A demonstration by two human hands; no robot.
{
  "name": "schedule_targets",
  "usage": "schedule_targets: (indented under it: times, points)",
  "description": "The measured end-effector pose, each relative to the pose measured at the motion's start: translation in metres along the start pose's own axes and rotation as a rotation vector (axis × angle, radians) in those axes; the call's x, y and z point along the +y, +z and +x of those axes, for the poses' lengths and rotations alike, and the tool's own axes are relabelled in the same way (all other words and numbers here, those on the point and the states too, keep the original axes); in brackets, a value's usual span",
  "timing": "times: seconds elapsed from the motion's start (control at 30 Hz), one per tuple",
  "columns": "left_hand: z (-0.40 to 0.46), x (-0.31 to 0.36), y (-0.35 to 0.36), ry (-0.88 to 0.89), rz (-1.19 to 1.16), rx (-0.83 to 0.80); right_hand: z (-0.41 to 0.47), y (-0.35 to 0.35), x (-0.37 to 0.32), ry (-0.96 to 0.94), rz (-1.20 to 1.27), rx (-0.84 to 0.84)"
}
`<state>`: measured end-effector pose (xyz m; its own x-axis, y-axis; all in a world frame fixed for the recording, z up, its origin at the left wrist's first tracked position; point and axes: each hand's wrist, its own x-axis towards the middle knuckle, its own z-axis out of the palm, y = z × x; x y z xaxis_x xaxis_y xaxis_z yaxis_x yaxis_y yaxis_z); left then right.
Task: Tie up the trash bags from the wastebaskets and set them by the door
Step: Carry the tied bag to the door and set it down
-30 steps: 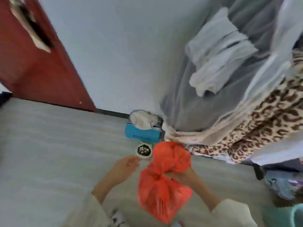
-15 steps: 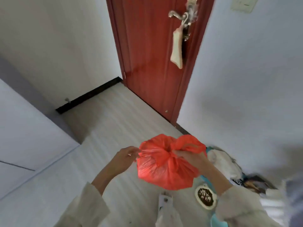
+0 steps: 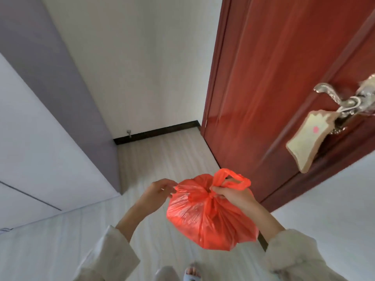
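Note:
A full orange-red trash bag (image 3: 205, 218) hangs in the air in front of me, gathered at its neck. My right hand (image 3: 233, 196) grips the knotted neck and one handle loop that sticks up above it. My left hand (image 3: 158, 189) pinches the bag's other edge at its upper left corner. The red-brown door (image 3: 274, 88) stands shut just beyond the bag, to the right.
A silver lever handle (image 3: 341, 98) on the door carries a hanging beige tag (image 3: 306, 138). A white and grey cabinet (image 3: 40, 138) fills the left side. Pale wood floor (image 3: 166, 159) runs to a black baseboard with a small door stop (image 3: 128, 133). My feet show at the bottom.
The view has swung from the bed and tissue box round to the door, which is now closer. Both hands have kept hold of the bag and carried it along.

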<state>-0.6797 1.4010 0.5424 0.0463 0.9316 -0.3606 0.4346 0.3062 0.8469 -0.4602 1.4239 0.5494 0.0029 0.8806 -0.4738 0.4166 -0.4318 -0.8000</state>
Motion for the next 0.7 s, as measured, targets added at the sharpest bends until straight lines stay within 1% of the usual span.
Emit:
schedule_targets:
  times: [0.1,0.23,0.4,0.53,0.63,0.7]
  points:
    - [0.052,0.012,-0.015,-0.023,-0.045,0.039,0.061,-0.008,-0.030,-0.020,-0.041,-0.037]
    - [0.133,0.022,-0.038,-0.033,-0.036,0.042,0.148,-0.009,-0.064,0.033,-0.081,-0.088]
    - [0.259,0.031,-0.079,-0.051,-0.027,0.040,0.267,-0.005,-0.109,0.078,-0.035,-0.077]
    - [0.352,0.039,-0.115,-0.099,0.004,0.000,0.355,0.000,-0.143,0.145,0.054,-0.056]
    - [0.412,0.049,-0.135,-0.131,0.009,-0.015,0.416,-0.001,-0.170,0.242,0.138,-0.132]
    - [0.448,0.054,-0.144,-0.148,0.012,-0.027,0.455,-0.002,-0.185,0.328,0.245,-0.194]
